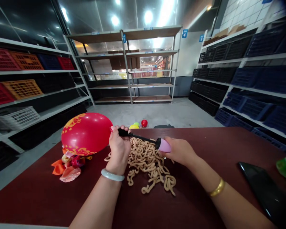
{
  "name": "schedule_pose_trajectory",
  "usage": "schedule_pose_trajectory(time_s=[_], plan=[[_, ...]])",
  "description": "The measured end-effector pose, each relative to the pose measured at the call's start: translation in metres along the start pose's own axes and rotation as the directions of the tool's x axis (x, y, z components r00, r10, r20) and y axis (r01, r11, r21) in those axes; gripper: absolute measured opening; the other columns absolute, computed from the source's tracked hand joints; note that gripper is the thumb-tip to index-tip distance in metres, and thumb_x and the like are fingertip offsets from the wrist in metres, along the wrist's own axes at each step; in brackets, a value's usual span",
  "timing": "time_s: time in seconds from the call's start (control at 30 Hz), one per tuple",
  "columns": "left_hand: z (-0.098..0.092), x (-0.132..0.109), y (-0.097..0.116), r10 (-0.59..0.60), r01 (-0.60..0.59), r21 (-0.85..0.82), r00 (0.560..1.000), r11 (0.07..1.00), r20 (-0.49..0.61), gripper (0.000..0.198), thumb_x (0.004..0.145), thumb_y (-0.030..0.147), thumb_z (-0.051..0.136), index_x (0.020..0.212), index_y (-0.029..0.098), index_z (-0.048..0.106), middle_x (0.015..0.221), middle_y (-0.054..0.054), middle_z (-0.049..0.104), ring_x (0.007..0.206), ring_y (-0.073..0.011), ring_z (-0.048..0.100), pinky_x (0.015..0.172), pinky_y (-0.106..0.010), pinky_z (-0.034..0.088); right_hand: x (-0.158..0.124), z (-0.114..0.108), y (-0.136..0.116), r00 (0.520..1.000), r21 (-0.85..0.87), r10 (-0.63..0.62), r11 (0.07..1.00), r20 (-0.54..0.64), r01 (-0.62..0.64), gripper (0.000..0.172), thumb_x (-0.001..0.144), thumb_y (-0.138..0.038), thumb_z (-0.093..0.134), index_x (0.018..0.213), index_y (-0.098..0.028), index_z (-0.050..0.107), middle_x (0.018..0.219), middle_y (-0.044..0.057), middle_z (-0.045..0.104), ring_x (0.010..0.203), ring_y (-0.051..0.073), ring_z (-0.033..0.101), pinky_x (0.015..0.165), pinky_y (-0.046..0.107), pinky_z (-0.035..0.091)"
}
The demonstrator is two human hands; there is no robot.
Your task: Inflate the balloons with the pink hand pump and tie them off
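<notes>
- Your left hand [120, 144] grasps the black end of a slim black-and-lilac plastic hand pump [144, 138].
- A rounded, glossy red balloon with yellow print [88, 132] sits at that grip's left.
- Your right hand [180, 151] clasps the pump's lilac handle.
- Beige squiggly strands [149, 159] lie heaped below, between both grips.

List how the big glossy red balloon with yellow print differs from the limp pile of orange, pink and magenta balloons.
The big glossy red balloon with yellow print is inflated and rounded; the limp pile of orange, pink and magenta balloons is crumpled. The red balloon is held at its neck by the left hand; the pile rests on the dark red-brown tabletop. Both are left of that hand.
</notes>
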State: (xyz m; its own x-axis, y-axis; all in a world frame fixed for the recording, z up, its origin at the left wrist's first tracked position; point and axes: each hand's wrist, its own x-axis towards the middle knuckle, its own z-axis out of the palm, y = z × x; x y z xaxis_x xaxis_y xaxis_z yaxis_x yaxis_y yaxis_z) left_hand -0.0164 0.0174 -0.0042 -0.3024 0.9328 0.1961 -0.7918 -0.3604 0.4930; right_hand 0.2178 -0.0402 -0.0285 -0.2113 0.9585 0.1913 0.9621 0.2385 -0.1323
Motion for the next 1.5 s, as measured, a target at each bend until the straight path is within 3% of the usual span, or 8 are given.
schedule_pose_trajectory(time_s=[0.37,0.5,0.63,0.77,0.93,1.07,1.33,1.5], plan=[[0.012,-0.052,-0.055,-0.125,0.125,0.046,0.992,0.991,0.002,0.022,0.082,0.034,0.067,0.082,0.019,0.05,0.073,0.001,0.055,0.066,-0.0129,0.056,0.067,-0.029,0.048,-0.009,-0.001,-0.017,0.998,-0.013,-0.004,1.0,-0.056,0.003,0.041,0.082,-0.061,0.053,0.096,-0.023,0.053,0.085,0.005,0.07,0.077,0.026,0.068,0.06,0.03,0.037],[0.016,-0.065,-0.061,-0.159,0.159,0.041,0.987,0.986,0.006,0.021,0.083,0.033,0.067,0.082,0.019,0.05,0.074,0.0,0.056,0.068,-0.0139,0.057,0.068,-0.03,0.048,-0.012,-0.002,-0.027,0.999,0.017,0.024,1.0,-0.038,-0.023,0.04,0.082,-0.06,0.054,0.097,-0.023,0.052,0.087,0.006,0.07,0.078,0.025,0.068,0.061,0.03,0.037],[0.016,-0.058,-0.053,-0.137,0.136,0.049,0.99,0.989,0.023,0.02,0.083,0.03,0.066,0.08,0.019,0.049,0.072,0.0,0.054,0.065,-0.0135,0.055,0.063,-0.028,0.047,-0.011,-0.002,-0.03,0.999,0.049,0.033,0.998,-0.019,-0.032,0.042,0.082,-0.061,0.055,0.101,-0.023,0.053,0.089,0.005,0.07,0.079,0.025,0.067,0.061,0.03,0.037],[0.01,-0.03,-0.032,-0.085,0.082,0.064,0.996,0.995,0.037,0.017,0.086,0.027,0.061,0.079,0.019,0.048,0.07,0.0,0.052,0.064,-0.0143,0.054,0.059,-0.027,0.045,-0.006,-0.002,-0.02,0.999,0.046,0.034,0.998,0.014,-0.035,0.049,0.079,-0.068,0.052,0.102,-0.025,0.054,0.092,0.005,0.071,0.08,0.025,0.067,0.06,0.03,0.037],[-0.001,0.005,0.0,-0.02,0.022,0.028,0.998,0.999,-0.06,0.017,0.092,0.026,0.051,0.078,0.019,0.046,0.067,0.0,0.051,0.062,-0.0142,0.053,0.059,-0.027,0.045,0.001,-0.003,0.0,1.0,0.017,0.004,1.0,0.026,-0.005,0.046,0.077,-0.067,0.055,0.098,-0.025,0.055,0.09,0.003,0.071,0.08,0.024,0.066,0.059,0.029,0.034],[-0.002,0.01,0.006,0.012,-0.011,0.012,0.999,1.0,-0.042,0.018,0.093,0.028,0.05,0.078,0.019,0.046,0.068,0.0,0.05,0.062,-0.0136,0.052,0.059,-0.026,0.044,0.002,-0.004,0.008,1.0,-0.013,-0.011,1.0,-0.001,0.011,0.045,0.077,-0.065,0.056,0.097,-0.025,0.055,0.087,0.003,0.071,0.078,0.024,0.066,0.059,0.029,0.033],[0.008,-0.03,-0.035,-0.063,0.062,0.021,0.997,0.998,0.037,0.019,0.085,0.029,0.063,0.079,0.018,0.048,0.072,0.0,0.052,0.065,-0.014,0.053,0.062,-0.028,0.046,-0.005,-0.003,-0.009,0.999,-0.001,-0.03,1.0,-0.04,0.03,0.044,0.078,-0.064,0.055,0.096,-0.024,0.053,0.089,0.004,0.071,0.078,0.024,0.067,0.06,0.029,0.035],[0.013,-0.056,-0.057,-0.153,0.151,0.045,0.988,0.987,0.021,0.023,0.079,0.027,0.07,0.081,0.019,0.049,0.075,0.0,0.054,0.067,-0.0129,0.054,0.065,-0.027,0.047,-0.008,0.0,-0.022,1.0,0.058,-0.004,0.998,-0.031,0.005,0.043,0.078,-0.061,0.057,0.098,-0.023,0.054,0.089,0.005,0.071,0.078,0.024,0.067,0.059,0.029,0.036]])
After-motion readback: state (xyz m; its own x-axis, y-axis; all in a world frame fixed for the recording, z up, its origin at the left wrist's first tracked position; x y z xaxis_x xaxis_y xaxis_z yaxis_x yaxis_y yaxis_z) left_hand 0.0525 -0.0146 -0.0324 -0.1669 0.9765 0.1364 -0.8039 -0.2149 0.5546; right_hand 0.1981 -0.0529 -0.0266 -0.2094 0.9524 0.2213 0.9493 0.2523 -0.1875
